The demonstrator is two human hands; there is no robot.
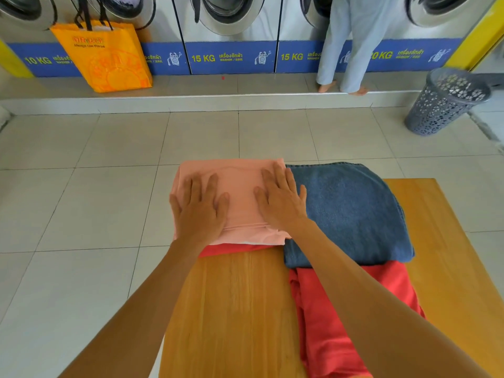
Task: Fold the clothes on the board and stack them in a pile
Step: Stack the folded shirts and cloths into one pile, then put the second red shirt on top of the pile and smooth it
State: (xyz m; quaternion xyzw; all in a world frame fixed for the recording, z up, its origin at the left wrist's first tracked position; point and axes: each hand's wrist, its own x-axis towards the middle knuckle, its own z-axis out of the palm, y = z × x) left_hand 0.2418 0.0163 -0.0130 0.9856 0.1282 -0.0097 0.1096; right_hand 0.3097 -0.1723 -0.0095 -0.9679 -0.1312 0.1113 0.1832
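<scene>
A folded salmon-pink garment [240,192] lies on the far left corner of the wooden board [234,309], on top of a folded red piece [226,249] whose edge shows beneath it. My left hand [200,211] and my right hand [281,199] both rest flat on the pink garment, fingers spread, holding nothing. To the right lies a folded blue denim garment [351,211]. A loose red garment [335,315] spreads over the board nearer to me, partly under my right forearm.
Washing machines line the far wall on a raised step. An orange shopping bag [106,55] stands at the left, a person in pale clothes [351,42] stands by a machine, and a grey laundry basket [447,99] leans at the right. Tiled floor surrounds the board.
</scene>
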